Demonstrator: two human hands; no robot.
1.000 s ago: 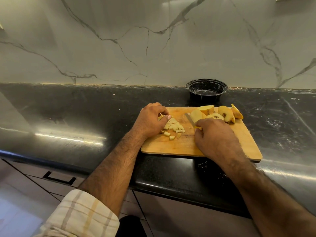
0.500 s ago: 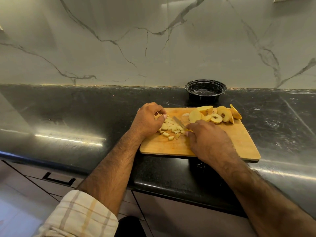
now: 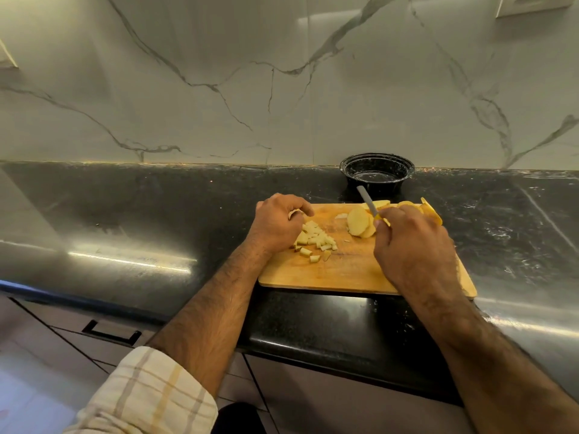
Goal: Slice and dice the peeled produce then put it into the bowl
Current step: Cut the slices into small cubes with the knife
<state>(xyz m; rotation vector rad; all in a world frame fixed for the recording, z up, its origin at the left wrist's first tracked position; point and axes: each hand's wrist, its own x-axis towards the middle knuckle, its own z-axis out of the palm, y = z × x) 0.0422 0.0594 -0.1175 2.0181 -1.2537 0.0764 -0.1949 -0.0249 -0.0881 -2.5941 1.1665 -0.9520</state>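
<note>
Head view: a wooden cutting board (image 3: 351,270) is seen on the dark bench (image 3: 141,214).
Right hand (image 3: 413,249): curled round a knife (image 3: 371,206), blade angled away towards the black bowl (image 3: 377,173) behind the board.
Left hand (image 3: 275,225): fingers loosely curled, nothing held, resting on the board's left edge beside the diced pieces (image 3: 315,241).
Slices (image 3: 360,222): piled at the board's far side.
</note>
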